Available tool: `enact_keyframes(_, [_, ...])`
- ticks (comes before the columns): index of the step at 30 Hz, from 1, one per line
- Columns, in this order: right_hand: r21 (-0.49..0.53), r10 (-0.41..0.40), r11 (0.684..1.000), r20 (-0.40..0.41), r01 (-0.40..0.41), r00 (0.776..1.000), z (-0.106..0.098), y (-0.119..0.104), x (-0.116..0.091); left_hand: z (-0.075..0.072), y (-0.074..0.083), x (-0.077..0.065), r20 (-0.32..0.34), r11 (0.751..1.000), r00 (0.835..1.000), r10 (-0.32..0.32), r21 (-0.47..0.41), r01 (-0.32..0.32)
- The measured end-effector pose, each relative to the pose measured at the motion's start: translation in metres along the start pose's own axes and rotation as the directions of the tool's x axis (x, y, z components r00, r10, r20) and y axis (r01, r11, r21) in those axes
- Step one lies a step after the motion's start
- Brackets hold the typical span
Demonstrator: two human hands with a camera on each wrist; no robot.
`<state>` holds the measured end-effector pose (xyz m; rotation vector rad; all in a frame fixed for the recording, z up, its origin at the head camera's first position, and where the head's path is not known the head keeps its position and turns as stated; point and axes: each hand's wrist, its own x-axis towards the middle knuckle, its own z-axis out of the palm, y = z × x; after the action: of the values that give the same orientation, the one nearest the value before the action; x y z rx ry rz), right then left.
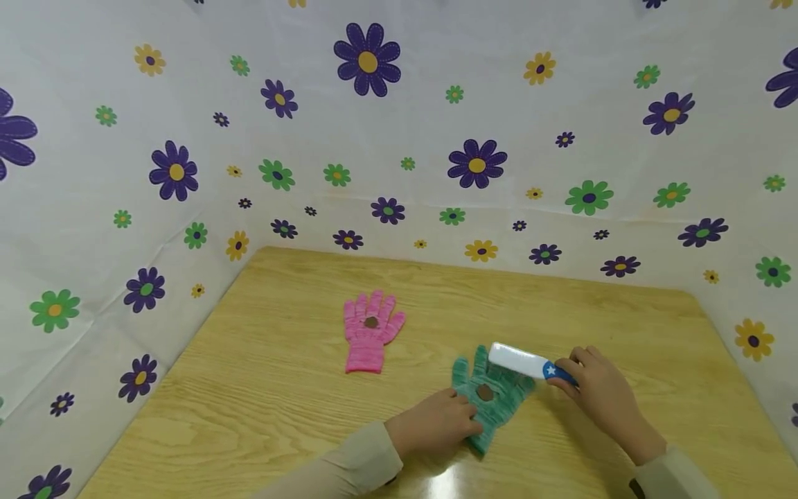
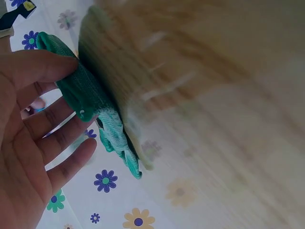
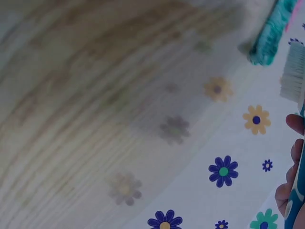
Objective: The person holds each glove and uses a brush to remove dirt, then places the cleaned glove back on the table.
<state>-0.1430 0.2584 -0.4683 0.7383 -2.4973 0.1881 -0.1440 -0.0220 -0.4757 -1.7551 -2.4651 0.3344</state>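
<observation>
A green knitted glove (image 1: 499,398) with a brown round spot on it lies on the table, fingers pointing away. At its cuff side, my left hand (image 1: 436,423) holds the glove. In the left wrist view the thumb and index finger meet the green fabric (image 2: 90,95), while the other fingers spread loosely. A brush (image 1: 520,362) with a white head, a blue handle and a star is gripped in my right hand (image 1: 601,391). Its head lies over the glove's fingers in the head view. White bristles (image 3: 291,71) show in the right wrist view, beside a green glove finger (image 3: 269,45).
A pink knitted glove (image 1: 366,339), also marked with a brown spot, lies flat to the left and farther back. The wooden-looking table (image 1: 249,395) reaches a white flowered cloth (image 1: 399,125) that surrounds it at the back and sides.
</observation>
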Motion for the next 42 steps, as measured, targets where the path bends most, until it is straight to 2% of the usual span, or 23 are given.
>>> enact_keyframes(3, [0.046, -0.023, 0.999, -0.002, 0.023, 1.000, -0.002, -0.003, 0.000, 0.000, -0.001, 0.000, -0.001, 1.000, 1.000, 0.002, -0.007, -0.002])
enact_keyframes(7, [0.077, -0.100, 0.993, 0.076, 0.094, 0.992, 0.000, -0.012, -0.002, 0.000, -0.002, 0.000, 0.019, 1.000, 1.000, -0.007, -0.018, 0.007])
enact_keyframes(9, [0.067, -0.073, 0.996, 0.127, 0.065, 0.989, 0.000, -0.015, -0.002, 0.000, -0.001, -0.001, 0.032, 0.999, 0.999, -0.007, -0.033, 0.008])
enact_keyframes(11, [0.032, -0.021, 0.999, 0.146, 0.017, 0.989, 0.000, -0.014, -0.003, -0.001, -0.001, 0.000, 0.036, 0.999, 0.999, -0.006, -0.046, 0.008])
enact_keyframes(15, [-0.025, 0.026, 0.999, 0.085, -0.024, 0.996, -0.003, -0.007, -0.002, -0.003, 0.000, 0.001, 0.034, 0.999, 0.999, -0.005, -0.037, 0.006])
enact_keyframes(18, [-0.014, 0.000, 1.000, 0.026, 0.000, 1.000, -0.003, -0.004, 0.000, -0.003, 0.000, 0.001, 0.023, 1.000, 1.000, -0.005, -0.007, 0.005])
enact_keyframes(23, [0.107, -0.117, 0.988, 0.058, 0.111, 0.991, 0.003, -0.012, -0.003, 0.000, 0.000, 0.000, 0.023, 1.000, 1.000, -0.002, -0.017, 0.003])
enact_keyframes(25, [0.124, -0.129, 0.985, 0.083, 0.118, 0.988, 0.006, -0.015, -0.004, 0.000, 0.000, -0.001, 0.029, 0.999, 1.000, -0.002, -0.033, 0.003])
enact_keyframes(30, [0.105, -0.011, 0.994, 0.175, -0.008, 0.985, 0.005, -0.017, -0.003, 0.001, 0.001, -0.003, 0.013, 0.998, 1.000, -0.015, -0.055, 0.015])
enact_keyframes(35, [0.101, 0.085, 0.988, 0.293, -0.119, 0.952, 0.004, -0.013, -0.001, 0.001, 0.001, 0.000, -0.004, 0.999, 1.000, -0.020, -0.045, 0.020])
enact_keyframes(39, [0.108, 0.110, 0.982, 0.332, -0.154, 0.937, 0.005, -0.009, 0.000, 0.001, 0.002, 0.001, 0.006, 0.999, 1.000, -0.020, -0.042, 0.021])
enact_keyframes(42, [0.114, 0.107, 0.981, 0.339, -0.154, 0.935, 0.006, -0.006, 0.000, 0.001, 0.002, 0.001, 0.013, 0.999, 1.000, -0.017, -0.036, 0.017])
